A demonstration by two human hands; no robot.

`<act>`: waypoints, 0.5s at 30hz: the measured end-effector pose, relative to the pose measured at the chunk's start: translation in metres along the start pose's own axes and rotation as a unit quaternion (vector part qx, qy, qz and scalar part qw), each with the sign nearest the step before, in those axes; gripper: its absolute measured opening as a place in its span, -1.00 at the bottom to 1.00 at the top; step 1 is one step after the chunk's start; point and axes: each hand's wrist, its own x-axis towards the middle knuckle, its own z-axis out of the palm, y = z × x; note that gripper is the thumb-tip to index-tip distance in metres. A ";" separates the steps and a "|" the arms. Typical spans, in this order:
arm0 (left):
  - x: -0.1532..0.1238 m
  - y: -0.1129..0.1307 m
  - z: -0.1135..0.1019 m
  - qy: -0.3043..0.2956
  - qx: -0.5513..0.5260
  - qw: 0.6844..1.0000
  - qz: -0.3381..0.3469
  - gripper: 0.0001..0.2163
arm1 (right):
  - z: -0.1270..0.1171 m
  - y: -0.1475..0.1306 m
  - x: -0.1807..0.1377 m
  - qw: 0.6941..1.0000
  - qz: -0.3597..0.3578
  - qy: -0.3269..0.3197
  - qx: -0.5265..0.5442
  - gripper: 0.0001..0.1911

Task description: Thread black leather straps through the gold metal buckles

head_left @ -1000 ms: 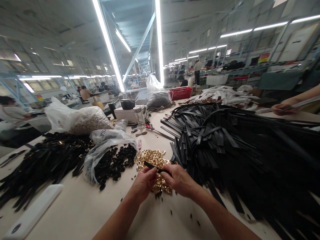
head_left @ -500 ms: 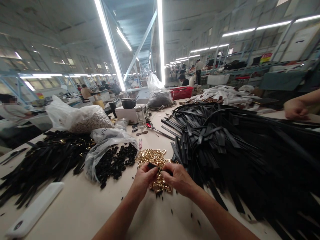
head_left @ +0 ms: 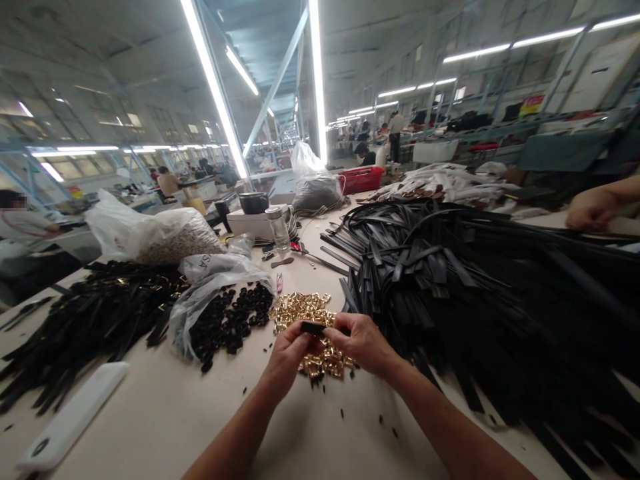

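Between my two hands a short stretch of black strap [head_left: 313, 327] shows, held just above a heap of gold metal buckles [head_left: 303, 306]. My left hand [head_left: 289, 352] is closed on its left end, thumb on the near side. The fingers of my right hand [head_left: 361, 341] are curled and pinch its right end. Whether a buckle is in the fingers too is hidden. Left of the buckles, small black loops [head_left: 237, 319] spill from a clear plastic bag [head_left: 181, 327]. A large pile of long black straps [head_left: 430, 280] lies to the right.
Black straps with gold fittings [head_left: 110, 307] lie at left, near a white oblong device [head_left: 75, 417]. Behind stand a filled plastic bag [head_left: 173, 237], a glass jar [head_left: 279, 230] and a red crate [head_left: 361, 180]. Another person's hand [head_left: 593, 208] is at the right edge.
The black strap piece now lies level across the gap between my hands; before, it stuck up at a tilt by my left fingers. My right hand has turned and risen slightly.
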 end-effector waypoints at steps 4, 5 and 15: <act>0.000 0.003 -0.001 -0.036 -0.028 0.998 -0.054 -0.74 | 0.002 0.000 -0.002 0.998 -0.014 -0.037 0.043 -0.72; 0.000 0.003 -0.002 -0.046 -0.033 0.996 -0.075 -0.70 | 0.003 0.000 -0.002 0.998 -0.019 -0.043 0.050 -0.73; 0.004 0.011 -0.011 -0.048 -0.075 0.991 -0.099 -0.82 | -0.003 -0.003 -0.004 0.995 -0.087 -0.043 -0.009 -0.57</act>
